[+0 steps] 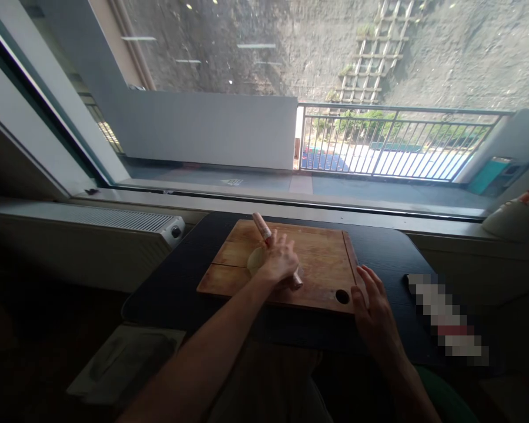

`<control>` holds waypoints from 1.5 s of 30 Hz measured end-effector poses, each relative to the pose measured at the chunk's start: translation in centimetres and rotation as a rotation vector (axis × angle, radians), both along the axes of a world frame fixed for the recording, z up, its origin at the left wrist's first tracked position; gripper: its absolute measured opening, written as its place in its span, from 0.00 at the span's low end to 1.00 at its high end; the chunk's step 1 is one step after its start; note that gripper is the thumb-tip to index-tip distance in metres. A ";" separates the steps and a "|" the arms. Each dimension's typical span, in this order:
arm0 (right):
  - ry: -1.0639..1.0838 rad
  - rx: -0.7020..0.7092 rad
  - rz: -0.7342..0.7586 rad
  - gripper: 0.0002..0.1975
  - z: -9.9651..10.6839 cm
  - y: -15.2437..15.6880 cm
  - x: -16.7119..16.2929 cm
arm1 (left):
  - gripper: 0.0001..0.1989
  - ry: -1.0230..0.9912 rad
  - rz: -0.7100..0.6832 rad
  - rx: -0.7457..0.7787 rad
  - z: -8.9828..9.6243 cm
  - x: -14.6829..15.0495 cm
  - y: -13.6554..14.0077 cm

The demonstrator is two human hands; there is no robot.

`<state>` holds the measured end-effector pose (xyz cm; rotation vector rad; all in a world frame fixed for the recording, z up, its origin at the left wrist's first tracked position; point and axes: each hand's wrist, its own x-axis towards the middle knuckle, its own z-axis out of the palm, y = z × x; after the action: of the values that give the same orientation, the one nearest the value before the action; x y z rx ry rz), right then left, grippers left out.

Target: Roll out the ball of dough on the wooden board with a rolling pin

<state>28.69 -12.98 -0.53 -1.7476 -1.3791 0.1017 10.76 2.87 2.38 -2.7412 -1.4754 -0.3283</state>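
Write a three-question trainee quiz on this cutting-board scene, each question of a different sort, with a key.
1. True or false: the left hand lies on top of a rolling pin that rests over a flat piece of dough.
2. Where is the right hand? A. on the rolling pin B. open, at the right edge of the wooden cutting board C. on the radiator
3. Fill in: the board lies on a dark ____ below the window.

Key: 1 true; 2 B; 3 table.
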 end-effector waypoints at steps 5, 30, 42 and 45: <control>-0.017 0.020 0.001 0.23 1.4 -0.2 -0.7 | 0.15 -0.067 0.134 0.012 0.2 4.9 -0.4; -0.001 0.013 -0.097 0.24 0.5 -3.2 2.6 | 0.26 -0.048 0.025 -0.067 -0.1 -1.5 -2.5; -0.004 0.017 -0.016 0.23 1.6 -2.0 0.8 | 0.23 -0.068 0.038 0.012 -0.7 3.8 -4.5; -0.025 0.008 -0.032 0.23 1.6 -2.1 0.7 | 0.22 -0.072 0.008 -0.005 -0.4 1.8 -4.5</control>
<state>29.42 -15.10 1.11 -1.7693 -1.3670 0.0568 12.56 -1.64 2.02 -2.7546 -1.5051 -0.4272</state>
